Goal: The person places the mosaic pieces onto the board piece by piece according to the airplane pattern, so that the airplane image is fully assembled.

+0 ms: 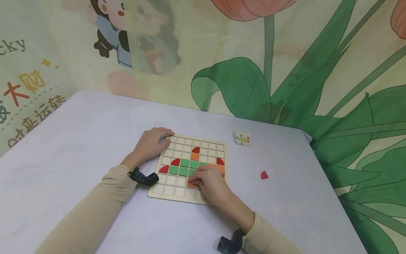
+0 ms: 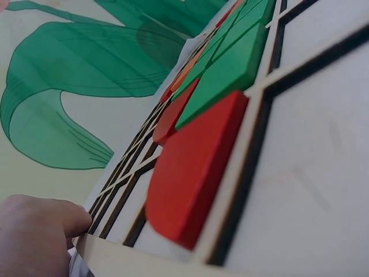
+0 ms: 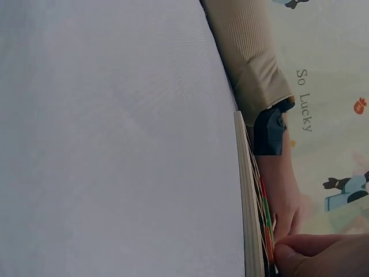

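A wooden grid board (image 1: 179, 191) lies on the table, with green square tiles (image 1: 183, 171) across its middle. Red quarter-round tiles (image 1: 163, 169) and orange square tiles (image 1: 195, 156) sit around them. My left hand (image 1: 152, 142) rests at the far left corner of the board, its thumb touching the edge in the left wrist view. Over the near part of the grid, my right hand (image 1: 211, 183) pinches an orange square tile (image 1: 191, 184) at the board's surface. That hand hides several squares; its fingertips (image 3: 283, 254) are seen beside the board in the right wrist view.
A loose red quarter-round tile (image 1: 264, 175) lies on the white tabletop (image 1: 291, 197), right of the board. Beyond the board's far right corner is a small pattern card (image 1: 242, 138) with one edge curled up. A printed backdrop (image 1: 177, 84) stands behind the table.
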### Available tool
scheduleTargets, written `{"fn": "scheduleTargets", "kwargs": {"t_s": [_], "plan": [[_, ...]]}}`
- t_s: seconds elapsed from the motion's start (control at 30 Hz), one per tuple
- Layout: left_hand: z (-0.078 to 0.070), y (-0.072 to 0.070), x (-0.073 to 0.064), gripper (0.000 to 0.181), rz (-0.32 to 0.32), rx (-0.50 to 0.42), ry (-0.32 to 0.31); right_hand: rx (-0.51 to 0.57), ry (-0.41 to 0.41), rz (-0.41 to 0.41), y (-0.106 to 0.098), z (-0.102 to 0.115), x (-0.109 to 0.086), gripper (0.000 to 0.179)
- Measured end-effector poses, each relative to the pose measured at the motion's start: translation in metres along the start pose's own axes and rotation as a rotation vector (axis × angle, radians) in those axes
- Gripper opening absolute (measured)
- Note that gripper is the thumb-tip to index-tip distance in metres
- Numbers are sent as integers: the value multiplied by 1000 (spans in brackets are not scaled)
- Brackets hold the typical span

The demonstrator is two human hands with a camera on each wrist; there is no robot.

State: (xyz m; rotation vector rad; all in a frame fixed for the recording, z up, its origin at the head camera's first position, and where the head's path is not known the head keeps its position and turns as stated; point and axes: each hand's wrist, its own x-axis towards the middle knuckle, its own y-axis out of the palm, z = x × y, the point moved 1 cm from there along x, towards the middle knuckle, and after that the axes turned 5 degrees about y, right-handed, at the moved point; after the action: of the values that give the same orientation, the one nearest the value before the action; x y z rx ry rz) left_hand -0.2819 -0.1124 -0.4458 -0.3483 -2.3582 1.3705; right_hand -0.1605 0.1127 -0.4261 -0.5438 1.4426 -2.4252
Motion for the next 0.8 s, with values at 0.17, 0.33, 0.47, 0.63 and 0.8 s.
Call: {"fn": "scheduleTargets", "kwargs": {"t_s": [0.17, 0.33, 0.47, 0.63, 0.8], "plan": [[1, 1, 1, 37, 2, 2, 11, 23, -19, -25, -4, -4, -1, 11], [1, 4, 1, 37, -16, -4, 15, -12, 95, -107, -45, -33, -3, 15], [2, 4, 0, 37, -20, 1, 18, -135, 301, -52, -89, -81, -24, 27], [0, 2, -1, 36, -23, 7, 19, -203, 409, 103, -113, -134, -63, 38], [-1, 3, -3, 36, -33, 10, 19, -168, 417, 113, -103, -153, -79, 33]]}}
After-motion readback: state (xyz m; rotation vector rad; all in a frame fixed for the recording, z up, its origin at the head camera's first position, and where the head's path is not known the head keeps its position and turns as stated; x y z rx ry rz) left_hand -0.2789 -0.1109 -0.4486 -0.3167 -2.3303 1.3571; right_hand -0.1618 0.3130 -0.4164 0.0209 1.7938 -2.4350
